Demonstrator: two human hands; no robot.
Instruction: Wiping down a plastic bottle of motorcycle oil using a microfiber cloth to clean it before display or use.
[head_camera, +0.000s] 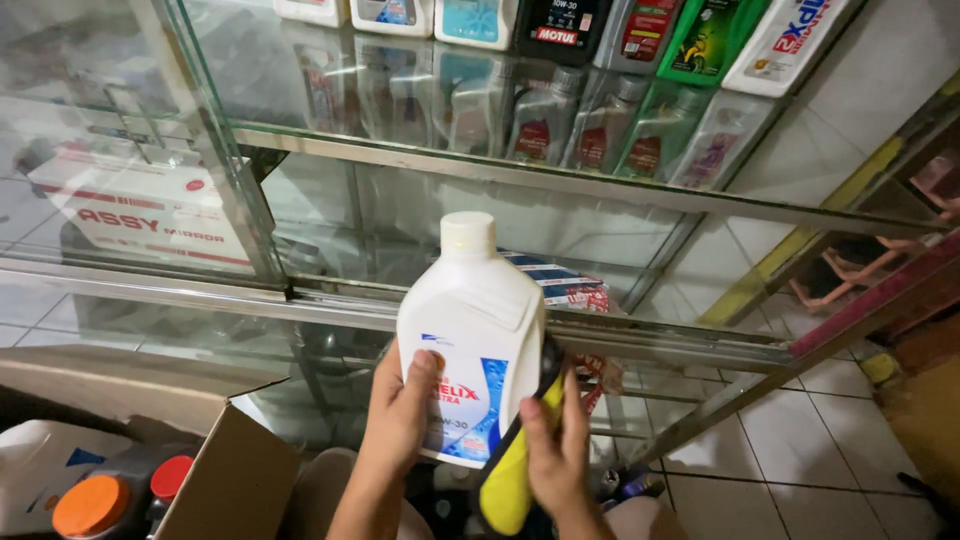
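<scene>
A white plastic oil bottle with a white cap and a blue and red label stands upright in front of a glass display case. My left hand grips its lower left side. My right hand presses a yellow and black cloth or brush against the bottle's right edge, so it holds that item and touches the bottle.
Glass shelves carry several oil bottles in grey, white, black, green and red. A white box lies behind the glass at left. An open cardboard box with orange- and red-capped containers sits at lower left. White floor tiles lie at right.
</scene>
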